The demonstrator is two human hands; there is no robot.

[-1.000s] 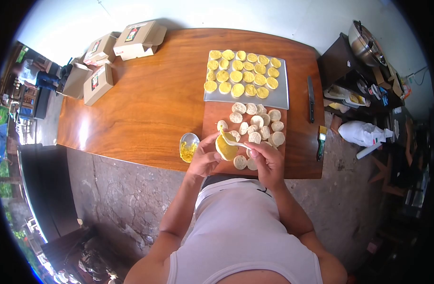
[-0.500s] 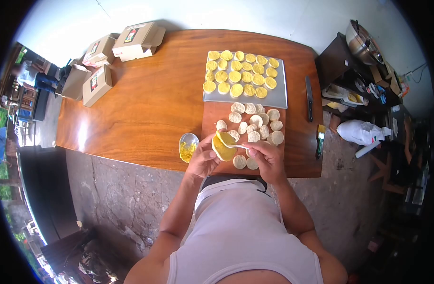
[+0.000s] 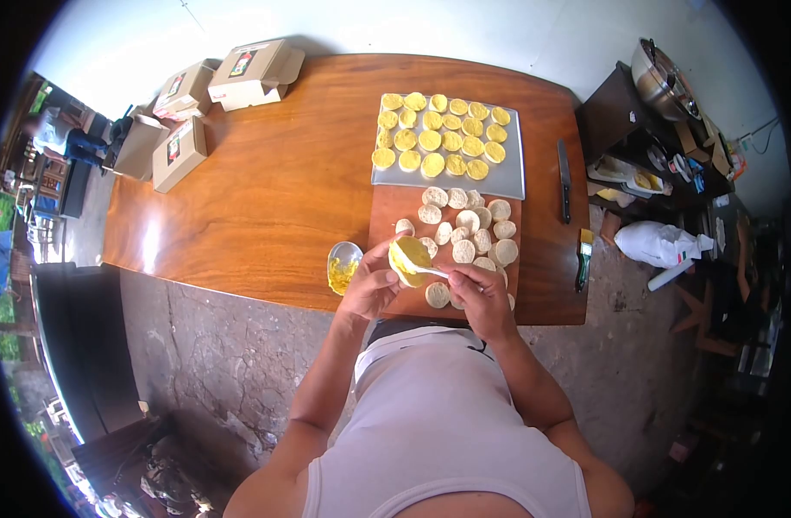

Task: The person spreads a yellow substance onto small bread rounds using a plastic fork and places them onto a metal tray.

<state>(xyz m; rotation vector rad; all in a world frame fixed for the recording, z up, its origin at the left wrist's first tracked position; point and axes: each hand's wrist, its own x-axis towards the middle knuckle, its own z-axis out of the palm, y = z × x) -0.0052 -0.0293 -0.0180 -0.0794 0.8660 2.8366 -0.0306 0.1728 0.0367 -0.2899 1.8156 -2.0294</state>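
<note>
My left hand [image 3: 369, 285] grips a bun half [image 3: 404, 278] from the side, its cut face turned up and coated with yellow spread. In my right hand [image 3: 482, 298] is the pale handle of a spoon [image 3: 436, 272]; its head lies against the yellow face, largely hidden by spread. Close to my left hand stands a small metal bowl [image 3: 348, 251] with yellow spread inside. Beyond my hands, several plain bun halves [image 3: 463, 251] lie on a reddish-brown board [image 3: 387, 205]. A metal tray [image 3: 507, 173] behind it carries rows of bun halves topped with yellow spread.
Right of the board lie a knife [image 3: 564, 181] and a brush [image 3: 583, 259] on the wooden table [image 3: 283, 173]. Cardboard boxes [image 3: 255, 73] stand at the far left. Beside the table is a dark shelf [image 3: 607, 112] with a metal bowl [image 3: 658, 78]. Another person [image 3: 63, 138] is at far left.
The spoon has come down flatter onto the bun half, and my right hand has shifted slightly left and down. My left hand still holds the bun half.
</note>
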